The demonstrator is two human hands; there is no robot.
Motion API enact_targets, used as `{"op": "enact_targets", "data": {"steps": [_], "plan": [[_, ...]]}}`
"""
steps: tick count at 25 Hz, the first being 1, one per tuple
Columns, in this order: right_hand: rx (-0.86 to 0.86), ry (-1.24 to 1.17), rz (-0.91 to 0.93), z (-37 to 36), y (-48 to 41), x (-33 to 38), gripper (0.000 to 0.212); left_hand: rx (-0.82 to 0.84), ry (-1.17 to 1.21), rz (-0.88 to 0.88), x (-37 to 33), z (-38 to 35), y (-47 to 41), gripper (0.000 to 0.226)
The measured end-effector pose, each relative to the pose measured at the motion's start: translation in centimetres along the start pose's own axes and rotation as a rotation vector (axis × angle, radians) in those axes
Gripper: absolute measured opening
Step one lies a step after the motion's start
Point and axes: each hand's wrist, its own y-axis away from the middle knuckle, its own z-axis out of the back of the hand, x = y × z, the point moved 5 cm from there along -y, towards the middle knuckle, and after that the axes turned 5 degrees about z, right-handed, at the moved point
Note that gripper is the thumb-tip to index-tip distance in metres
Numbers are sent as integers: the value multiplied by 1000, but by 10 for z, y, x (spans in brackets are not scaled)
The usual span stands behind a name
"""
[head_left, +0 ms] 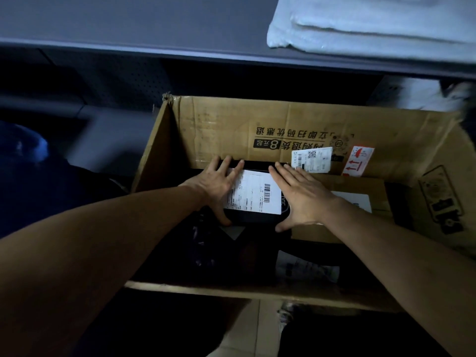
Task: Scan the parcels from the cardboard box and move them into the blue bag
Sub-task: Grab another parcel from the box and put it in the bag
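A large open cardboard box (231, 124) with printed writing on its far wall fills the middle of the head view. Inside it lies a black parcel (253, 217) with a white barcode label (255, 191). My left hand (216, 186) lies over the parcel's left side, fingers reaching the far edge and thumb hooked on the near edge. On the parcel's right side my right hand (301, 194) holds it the same way. A dark blue bag (25, 155) shows dimly at the left, outside the box.
A brown carton parcel (360, 184) sits in the box on the right, partly under my right wrist. Dark plastic-wrapped parcels (206, 251) lie lower in the box. A grey table edge (180, 50) runs above, with folded white foam sheet (373, 21) on it.
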Motion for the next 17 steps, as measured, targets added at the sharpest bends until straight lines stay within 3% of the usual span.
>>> {"op": "enact_targets", "data": {"steps": [17], "plan": [[-226,-86,0,99,91,21,147,-391,-138,-26,-5,98,113,160]]}}
